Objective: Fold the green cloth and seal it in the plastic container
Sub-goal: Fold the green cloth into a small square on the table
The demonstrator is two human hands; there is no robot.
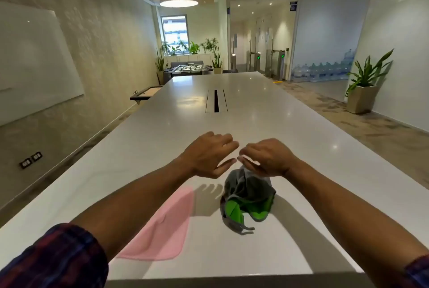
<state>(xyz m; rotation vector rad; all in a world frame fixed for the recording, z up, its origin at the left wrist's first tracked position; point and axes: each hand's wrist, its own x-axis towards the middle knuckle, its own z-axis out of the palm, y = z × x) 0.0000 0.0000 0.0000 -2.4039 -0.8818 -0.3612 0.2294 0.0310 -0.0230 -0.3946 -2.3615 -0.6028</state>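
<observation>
Two cloths; two hands.

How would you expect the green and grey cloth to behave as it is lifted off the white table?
The green and grey cloth hangs bunched from the right hand, so it is probably floppy. Pinched fingers alone carry it, which suggests it is light. Its lower folds sag onto the white table, so it likely drags.

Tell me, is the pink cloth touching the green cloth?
Apart. The head view shows a strip of bare white table between the flat pink cloth and the bunched green cloth hanging from the right hand.
</observation>
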